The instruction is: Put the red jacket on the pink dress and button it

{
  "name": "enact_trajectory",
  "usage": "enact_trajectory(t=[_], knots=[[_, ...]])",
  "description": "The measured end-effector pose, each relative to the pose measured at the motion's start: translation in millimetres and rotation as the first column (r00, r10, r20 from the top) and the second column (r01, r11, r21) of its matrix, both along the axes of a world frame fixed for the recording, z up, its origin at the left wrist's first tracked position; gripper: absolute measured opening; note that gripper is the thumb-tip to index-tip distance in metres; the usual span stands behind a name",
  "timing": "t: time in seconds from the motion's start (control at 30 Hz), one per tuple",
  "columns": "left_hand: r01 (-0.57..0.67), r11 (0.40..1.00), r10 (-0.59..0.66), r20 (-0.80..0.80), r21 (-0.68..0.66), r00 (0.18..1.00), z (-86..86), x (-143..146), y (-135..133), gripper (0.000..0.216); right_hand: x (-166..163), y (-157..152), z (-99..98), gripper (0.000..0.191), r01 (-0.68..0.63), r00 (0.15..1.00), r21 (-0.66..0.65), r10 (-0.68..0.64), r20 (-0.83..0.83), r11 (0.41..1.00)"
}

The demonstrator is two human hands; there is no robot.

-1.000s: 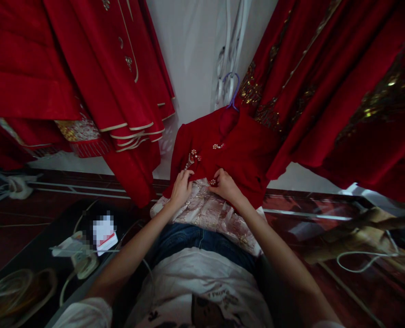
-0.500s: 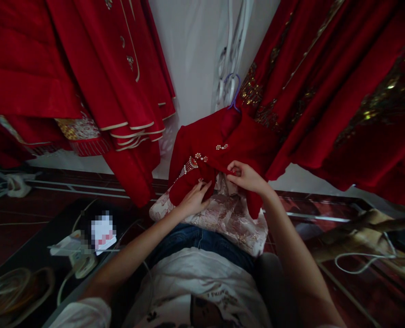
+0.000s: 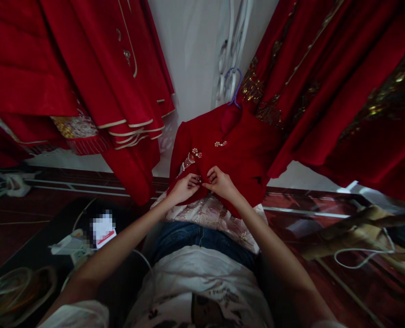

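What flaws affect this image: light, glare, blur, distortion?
Head view, all remarks: dim overall, flat black surface shadowy; bright glints on gold sequins; hanging red garments slant inward toward the bottom, likely wide-angle distortion; tan, pole-like bundle smeared; bare left hand and right hand readable, fingertip contact with the red, bead-trimmed garment murky.

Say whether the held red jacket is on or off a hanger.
On: the red jacket has a purple hook rising from its neckline.
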State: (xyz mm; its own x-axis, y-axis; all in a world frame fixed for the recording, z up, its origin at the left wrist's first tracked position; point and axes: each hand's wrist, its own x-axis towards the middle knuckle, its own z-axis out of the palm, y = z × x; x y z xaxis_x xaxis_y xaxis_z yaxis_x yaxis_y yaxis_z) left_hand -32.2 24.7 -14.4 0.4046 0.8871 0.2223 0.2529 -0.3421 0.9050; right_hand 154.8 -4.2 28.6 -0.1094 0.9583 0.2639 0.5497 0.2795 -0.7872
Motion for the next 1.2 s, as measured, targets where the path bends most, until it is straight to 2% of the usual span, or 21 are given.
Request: enact_trajectory(t=[0.17, 0.37, 0.5, 0.7, 0.87, 1.0, 1.2], knots=[[0.028, 0.981, -0.001, 0.136, -0.191, 0.991, -2.1, 8, 0, 0.033, 5, 4, -4.7, 0.034, -0.033, 0.999, -0.012, 0.033, -0.032, 0.999], [-0.023, 0.975, 0.069, 0.201, -0.221, 0.977, -12.3, 17, -2, 0.037, 9, 5, -4.0, 0.035, -0.056, 0.995, -0.029, 0.053, -0.080, 0.998], [-0.017, 0.962, 0.085, 0.239, -0.272, 0.967, -20.0, 27, -8, 0.050, 9, 4, -2.9, 0.033, -0.075, 0.995, -0.028, 0.073, -0.074, 0.997], [-0.123, 0.959, 0.178, 0.205, -0.255, 0.962, -19.6, 43, -24, 0.067, 13, 7, -0.6, 0.029, -0.069, 0.996, -0.035, 0.066, -0.067, 0.997], [-0.075, 0.926, 0.192, 0.289, -0.370, 0.938, -7.5, 38, -26, 0.058, 18, 8, -0.1, 0.026, -0.042, 0.998, -0.021, 0.041, -0.046, 0.999], [-0.030, 0.933, 0.162, 0.345, -0.358, 0.925, -2.9, 32, -25, 0.049, 14, 9, -6.0, 0.025, -0.065, 0.997, 0.009, 0.066, -0.045, 0.998], [-0.067, 0.937, 0.197, 0.362, -0.343, 0.911, -7.3, 29, -20, 0.042, 4, 12, -17.0, 0.029, 0.033, 0.999, 0.058, -0.032, -0.009, 0.998]])
